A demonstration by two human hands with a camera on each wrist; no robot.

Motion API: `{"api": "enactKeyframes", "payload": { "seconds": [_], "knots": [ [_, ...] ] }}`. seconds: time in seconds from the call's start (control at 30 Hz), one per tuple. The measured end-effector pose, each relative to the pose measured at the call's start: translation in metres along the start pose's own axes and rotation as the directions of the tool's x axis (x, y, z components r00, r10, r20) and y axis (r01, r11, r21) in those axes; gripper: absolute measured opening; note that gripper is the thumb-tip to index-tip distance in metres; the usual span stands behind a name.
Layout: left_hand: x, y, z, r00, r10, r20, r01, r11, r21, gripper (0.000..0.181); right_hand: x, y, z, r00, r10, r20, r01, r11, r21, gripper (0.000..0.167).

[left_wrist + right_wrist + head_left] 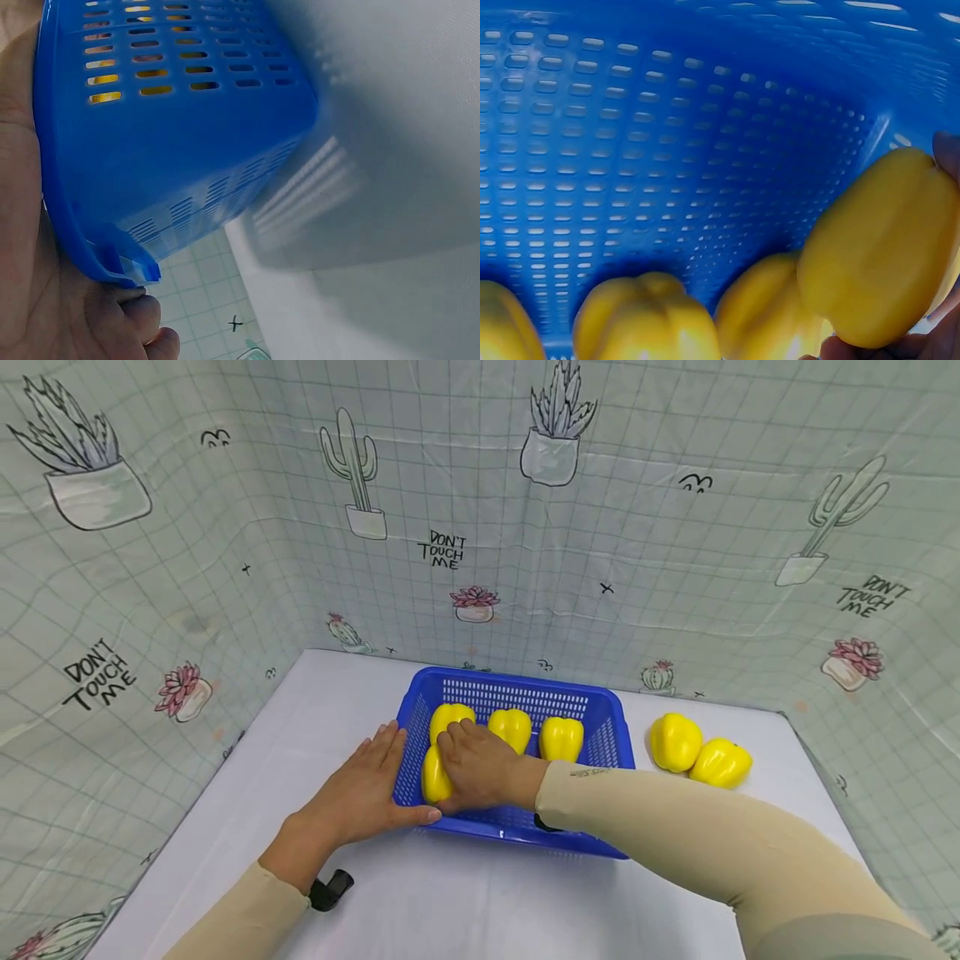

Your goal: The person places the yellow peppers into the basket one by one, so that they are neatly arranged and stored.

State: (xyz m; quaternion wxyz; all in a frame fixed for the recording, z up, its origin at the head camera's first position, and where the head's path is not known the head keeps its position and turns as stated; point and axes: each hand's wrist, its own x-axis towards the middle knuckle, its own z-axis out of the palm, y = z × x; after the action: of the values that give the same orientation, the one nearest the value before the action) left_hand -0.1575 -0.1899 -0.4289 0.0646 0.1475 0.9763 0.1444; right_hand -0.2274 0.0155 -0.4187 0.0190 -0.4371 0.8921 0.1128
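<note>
A blue perforated plastic basket stands on the table with several yellow bell peppers in it. My right hand reaches inside and grips a yellow bell pepper near the front left corner. In the right wrist view this bell pepper lies between thumb and fingers. Beside it, along the back wall, are a left bell pepper, a middle one and a right one. My left hand rests on the basket's left rim, fingers extended, thumb along the front rim.
Right of the basket, two more yellow bell peppers, one farther back and one nearer, lie touching on the white table. A patterned cloth with cactus drawings hangs behind and at both sides.
</note>
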Motion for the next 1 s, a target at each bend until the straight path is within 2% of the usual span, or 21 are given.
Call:
{"api": "enactKeyframes", "payload": {
  "seconds": [0.2,1.0],
  "knots": [
    [0.0,0.0,0.001,1.0,-0.002,0.0,0.002,1.0,0.011,0.132,0.005,-0.005,0.003,1.0,-0.015,0.017,0.016,0.999,-0.046,0.08],
    [0.0,-0.001,0.002,1.0,0.006,-0.009,-0.006,1.0,0.0,0.131,0.015,-0.011,0.017,1.0,0.0,0.017,0.002,0.995,-0.096,0.079]
  ]
}}
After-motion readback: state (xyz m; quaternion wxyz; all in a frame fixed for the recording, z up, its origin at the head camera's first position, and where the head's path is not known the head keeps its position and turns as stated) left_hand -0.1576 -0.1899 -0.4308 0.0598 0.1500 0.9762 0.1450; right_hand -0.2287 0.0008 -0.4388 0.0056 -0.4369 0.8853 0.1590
